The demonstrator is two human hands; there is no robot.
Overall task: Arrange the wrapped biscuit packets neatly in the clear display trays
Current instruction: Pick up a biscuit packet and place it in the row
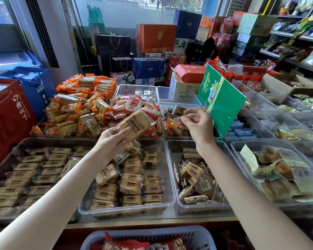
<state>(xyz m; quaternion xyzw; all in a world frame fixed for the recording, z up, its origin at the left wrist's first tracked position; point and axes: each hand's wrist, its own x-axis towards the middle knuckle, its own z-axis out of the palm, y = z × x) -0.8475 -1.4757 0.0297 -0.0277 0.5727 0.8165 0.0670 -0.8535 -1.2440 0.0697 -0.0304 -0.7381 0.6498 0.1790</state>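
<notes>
Tabletop [152,221] is covered in clear trays. The one I care about is the near centre tray [167,199], rim toward me: tan biscuit packets inside, mostly in columns running near to far, each packet's long axis left-right. The right two columns [143,181] look tidy. The left part is loose, with one tilted packet [107,175] lying skewed on the pile and a barcode-up one [120,156] further back.

Left hand [109,141] is up over the far edge of that tray, thumb and curled fingers gripping a tan packet [135,124] by its near-left end. Packet long axis runs near-left to far-right, raised well above the stack. Tray lies directly below and nearer than the hand, so I judge the drop is down and back toward me, with a twist to bring the axis left-right.

Right hand [197,126] is over the far centre tray [217,137], fingertips pinching a small clear-wrapped piece [190,115]; can't tell what it is. It sits right of the target tray.

Left hand is nearer the gap. Next: I'd lower the packet into the loose left column.
</notes>
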